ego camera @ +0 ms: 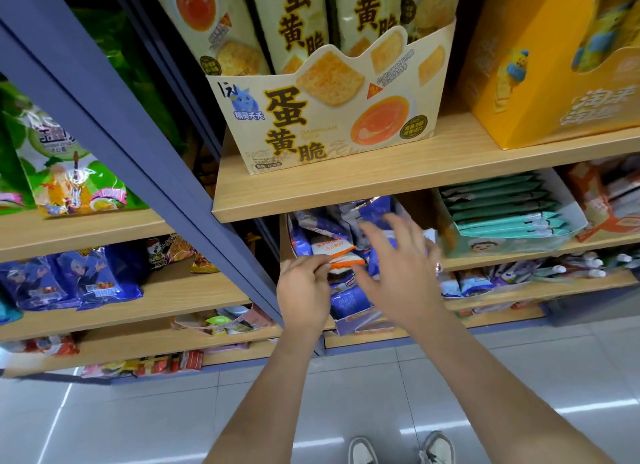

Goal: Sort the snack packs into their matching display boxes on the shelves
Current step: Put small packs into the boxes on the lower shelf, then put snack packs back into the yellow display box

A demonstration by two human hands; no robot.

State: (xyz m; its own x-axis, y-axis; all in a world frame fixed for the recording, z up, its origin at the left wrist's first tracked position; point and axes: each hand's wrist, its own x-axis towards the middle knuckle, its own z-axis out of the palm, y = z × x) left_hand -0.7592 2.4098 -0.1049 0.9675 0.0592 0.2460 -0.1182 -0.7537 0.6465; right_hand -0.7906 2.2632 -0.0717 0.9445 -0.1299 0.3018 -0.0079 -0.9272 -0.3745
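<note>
Overhanging orange pack (335, 250), blue packs (347, 300) — shelf (311, 202).

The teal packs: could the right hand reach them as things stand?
Probably yes. The right hand is open and holds nothing; the teal packs stand just right of it in an open-topped box, nothing between them.

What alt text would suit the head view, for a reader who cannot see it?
A person's left hand pinches an orange-and-white snack pack among blue packs on a wooden shelf, while the right hand hovers open beside it. On the upper shelf stands a cream display box of crisps; a box of green packs sits to the right.
</note>
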